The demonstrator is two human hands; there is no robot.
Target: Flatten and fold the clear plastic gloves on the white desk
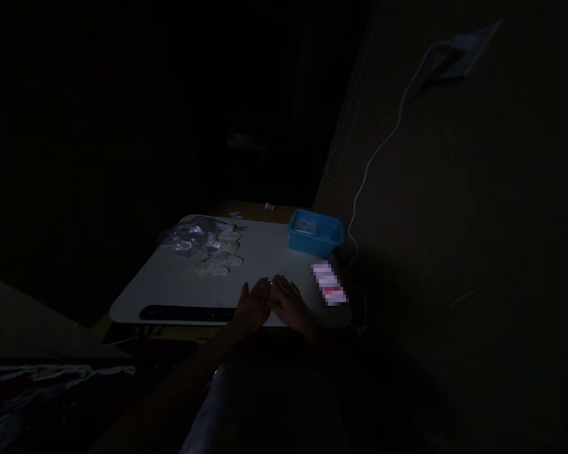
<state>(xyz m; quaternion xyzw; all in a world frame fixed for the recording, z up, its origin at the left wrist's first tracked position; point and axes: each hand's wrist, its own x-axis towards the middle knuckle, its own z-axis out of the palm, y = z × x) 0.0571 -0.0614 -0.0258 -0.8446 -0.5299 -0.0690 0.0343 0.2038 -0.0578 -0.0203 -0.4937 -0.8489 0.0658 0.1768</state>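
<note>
In dim light my left hand (pixel 254 306) lies near the front edge of a white lap table (pixel 265 243), fingers stretched forward and thumb apart. My right hand (pixel 288 301) rests close beside it, its fingers extended and angled toward the left one. Between the two hands a small pale, slightly shiny piece (pixel 272 291) shows; its kind is too dark to make out. Both hands appear to touch its edges, palms down. Further left on the table are several small whitish pieces with dark curved edges (pixel 220 260), beside a crumpled clear plastic bag (pixel 194 234).
A blue plastic basket (pixel 315 244) with a clear packet inside stands at the back right corner. A lit phone, its screen pixelated (pixel 329 284), lies at the right edge. A white cable (pixel 370 157) runs down the wall from a socket. A black slot (pixel 187 313) lines the front.
</note>
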